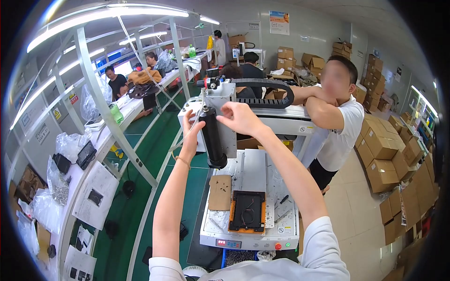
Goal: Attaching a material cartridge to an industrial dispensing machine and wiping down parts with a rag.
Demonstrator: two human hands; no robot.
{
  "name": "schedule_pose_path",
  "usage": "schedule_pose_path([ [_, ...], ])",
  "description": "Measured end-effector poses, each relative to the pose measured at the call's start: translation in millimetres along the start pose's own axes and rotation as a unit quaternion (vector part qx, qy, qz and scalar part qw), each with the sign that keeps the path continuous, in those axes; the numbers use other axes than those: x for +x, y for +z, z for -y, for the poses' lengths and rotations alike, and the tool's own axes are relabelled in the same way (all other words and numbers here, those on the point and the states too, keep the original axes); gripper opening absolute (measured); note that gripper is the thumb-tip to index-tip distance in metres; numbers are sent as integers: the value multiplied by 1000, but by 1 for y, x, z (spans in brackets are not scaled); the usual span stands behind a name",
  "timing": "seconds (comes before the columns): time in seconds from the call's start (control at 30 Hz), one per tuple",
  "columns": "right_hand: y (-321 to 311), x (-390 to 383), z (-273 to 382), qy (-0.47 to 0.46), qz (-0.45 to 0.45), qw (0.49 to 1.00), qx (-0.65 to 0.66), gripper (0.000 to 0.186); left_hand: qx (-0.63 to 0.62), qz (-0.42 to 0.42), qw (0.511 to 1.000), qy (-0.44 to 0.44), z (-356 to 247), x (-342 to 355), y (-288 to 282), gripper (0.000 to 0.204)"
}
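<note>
Both my arms reach up to a black cylinder [213, 143], which hangs slightly tilted on the head of a white benchtop machine. My left hand [191, 132] is at the cylinder's upper left, fingers raised and apart, its thumb close to the top end. On the other side, my right hand [243, 119] has bent, parted fingers near the cylinder's top. Whether the fingertips touch it is hard to make out. A thin pale tube runs up from the cap. Below, an orange fixture [233, 225] on the machine bed holds a black tray-like part [253, 204] with a thin cable.
Beside the fixture lies brown cardboard [219, 192] with small dark bits. The machine's front panel [241, 244] has a red button. A black cable chain [262, 101] arches behind. A person [340, 124] leans on the machine at right. Stacked cartons [382, 145] and a workbench [96, 157] flank it.
</note>
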State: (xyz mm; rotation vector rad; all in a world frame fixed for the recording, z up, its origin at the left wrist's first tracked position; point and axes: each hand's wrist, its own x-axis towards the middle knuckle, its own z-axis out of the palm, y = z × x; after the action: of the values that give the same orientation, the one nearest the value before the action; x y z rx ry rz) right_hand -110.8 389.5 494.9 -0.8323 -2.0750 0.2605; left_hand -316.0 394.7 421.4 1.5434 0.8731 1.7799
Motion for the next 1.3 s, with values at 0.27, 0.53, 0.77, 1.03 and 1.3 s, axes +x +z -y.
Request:
schedule_pose_path([
  [0.27,49,55,-30,-14,93,987,134,70,-28,21,994,-102,-12,-25,3,67],
  [0.53,83,44,-25,13,-46,985,168,41,-31,-41,990,-132,-4,-45,-8,49],
  [0.77,91,42,7,83,-190,975,76,41,-132,-161,923,-325,32,-94,-5,34],
  [1.03,61,42,-18,-14,-21,985,170,71,101,-219,954,-179,41,-92,-26,100],
  [1.3,84,31,-3,76,-127,986,71,61,352,-37,922,157,26,-100,-73,15],
])
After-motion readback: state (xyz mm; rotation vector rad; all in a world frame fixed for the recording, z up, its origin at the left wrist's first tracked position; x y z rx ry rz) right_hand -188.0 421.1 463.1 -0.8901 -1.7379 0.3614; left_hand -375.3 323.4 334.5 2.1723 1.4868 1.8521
